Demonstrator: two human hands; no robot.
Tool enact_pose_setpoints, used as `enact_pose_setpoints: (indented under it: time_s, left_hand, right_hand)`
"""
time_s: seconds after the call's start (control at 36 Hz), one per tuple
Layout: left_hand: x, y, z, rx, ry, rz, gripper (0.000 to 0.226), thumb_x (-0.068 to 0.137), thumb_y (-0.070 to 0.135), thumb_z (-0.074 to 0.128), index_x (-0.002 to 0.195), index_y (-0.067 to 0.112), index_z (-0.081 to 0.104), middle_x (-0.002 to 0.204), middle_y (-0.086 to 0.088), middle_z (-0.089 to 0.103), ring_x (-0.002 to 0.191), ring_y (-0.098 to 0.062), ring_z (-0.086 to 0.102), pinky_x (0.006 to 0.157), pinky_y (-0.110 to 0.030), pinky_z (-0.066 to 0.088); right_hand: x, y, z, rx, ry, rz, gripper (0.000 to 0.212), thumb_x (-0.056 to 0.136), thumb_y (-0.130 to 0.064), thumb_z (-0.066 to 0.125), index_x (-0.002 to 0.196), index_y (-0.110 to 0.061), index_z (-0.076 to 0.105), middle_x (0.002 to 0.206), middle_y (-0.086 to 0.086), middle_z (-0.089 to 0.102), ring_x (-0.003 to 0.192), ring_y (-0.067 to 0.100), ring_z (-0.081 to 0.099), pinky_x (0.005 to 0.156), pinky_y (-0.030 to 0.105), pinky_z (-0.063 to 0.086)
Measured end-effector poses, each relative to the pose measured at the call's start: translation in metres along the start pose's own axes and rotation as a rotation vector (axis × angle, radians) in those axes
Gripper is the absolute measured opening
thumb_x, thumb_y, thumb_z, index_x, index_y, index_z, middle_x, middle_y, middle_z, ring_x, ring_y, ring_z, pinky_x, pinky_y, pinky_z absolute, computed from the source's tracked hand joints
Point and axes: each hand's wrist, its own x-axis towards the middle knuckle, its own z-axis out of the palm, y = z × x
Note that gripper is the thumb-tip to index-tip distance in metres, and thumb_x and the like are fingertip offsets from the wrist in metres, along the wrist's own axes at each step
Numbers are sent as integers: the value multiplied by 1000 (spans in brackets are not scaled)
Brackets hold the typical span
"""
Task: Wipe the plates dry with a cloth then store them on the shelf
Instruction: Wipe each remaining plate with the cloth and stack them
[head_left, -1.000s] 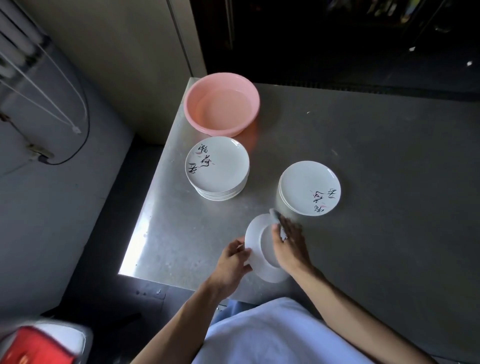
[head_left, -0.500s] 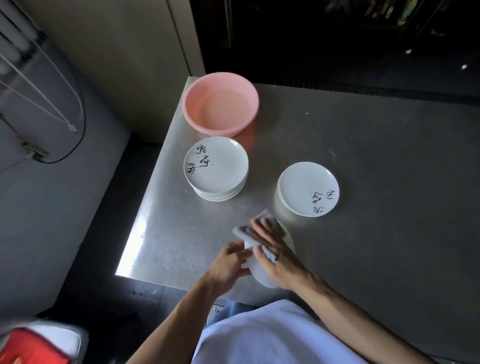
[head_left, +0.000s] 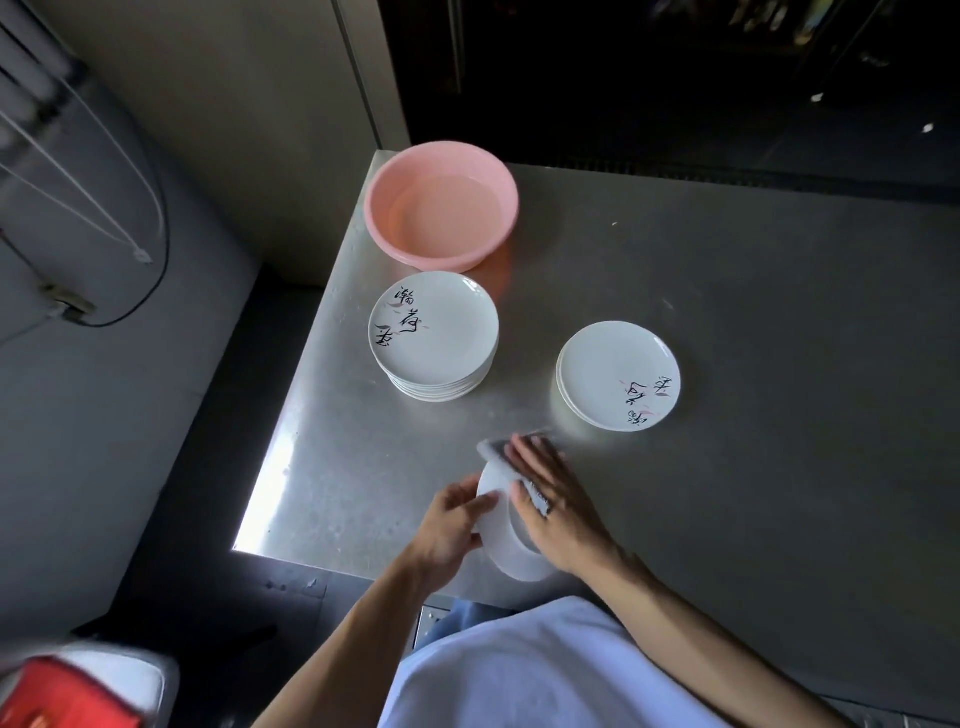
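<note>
One plate (head_left: 501, 543) is gripped at its rim by the left hand (head_left: 449, 525); the cloth (head_left: 494, 451) is pressed on it by the flat right hand (head_left: 558, 504); rim-to-rim strokes are advised.

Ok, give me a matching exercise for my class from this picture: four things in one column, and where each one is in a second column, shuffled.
Things
1. pink basin
2. taller plate stack
3. shorter plate stack
4. held plate

Places
A. tilted, gripped by the left hand, with the right hand pressing a cloth on it
B. far left corner of the table
C. just in front of the basin
D. on the right, apart from the other stack

Pairs: 1-B, 2-C, 3-D, 4-A
</note>
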Motion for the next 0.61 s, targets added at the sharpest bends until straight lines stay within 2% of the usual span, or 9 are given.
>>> enact_pose_setpoints:
  time_s: [0.06,0.11,0.17,0.22,0.31,0.39,0.47,0.53,0.61]
  left_hand:
    - [0,-2,-2,-15,14,-17,34,94,19,66,127,12,71,113,-11,74,97,-21,68,88,-42,56]
    - [1,-2,-3,-11,5,-21,30,99,16,64,128,13,71,114,-9,74,99,-20,68,91,-44,56]
    - [2,0,-2,2,-11,-22,28,101,15,62,127,12,71,115,-10,74,101,-21,68,93,-44,56]
    - [2,2,-1,18,-13,-18,25,101,13,61,124,9,71,114,-13,75,100,-23,69,90,-43,57]
    - [1,1,-1,9,-24,1,23,99,11,65,120,6,72,113,-15,75,100,-25,70,88,-42,57]
    - [-2,-3,-1,-90,-75,2,42,93,21,68,134,10,65,119,-11,72,104,-23,67,90,-41,56]
    - [1,-6,4,-194,-16,-16,44,80,9,68,123,13,64,115,-12,69,99,-26,66,78,-41,59]
    - [3,-4,6,-186,28,-15,43,73,8,65,114,17,64,112,-11,67,94,-25,64,71,-37,58]
    - [2,6,8,-53,-4,15,38,88,10,63,124,21,69,114,-6,74,97,-21,70,77,-36,58]
  right_hand:
    - [4,5,-4,60,6,282,56,103,-46,18,156,-32,30,156,-4,42,143,15,37,119,37,24]
    - [5,7,-3,109,-6,424,64,100,-51,15,158,-28,24,158,0,38,145,15,32,120,39,20]
    - [-3,3,2,84,23,240,61,104,-54,18,158,-27,25,161,-1,32,150,8,20,122,38,18]
    - [-14,-5,3,101,-6,-15,53,108,-43,27,156,-23,30,163,2,27,153,9,12,124,34,14]
    - [-16,-7,0,23,-56,-144,52,109,-40,27,153,-15,39,162,1,31,152,18,20,123,40,18]
    - [-5,0,-5,67,55,185,52,105,-44,18,152,-36,37,155,-15,39,144,9,34,118,39,26]
    - [6,9,-7,259,128,486,58,99,-49,14,153,-42,34,157,-15,38,145,11,34,119,42,26]
    - [7,2,-8,286,124,414,53,103,-44,19,153,-38,35,157,-19,35,146,7,29,122,40,22]
    - [4,-11,-9,211,110,59,45,108,-32,29,151,-33,42,154,-18,39,146,10,32,122,39,22]
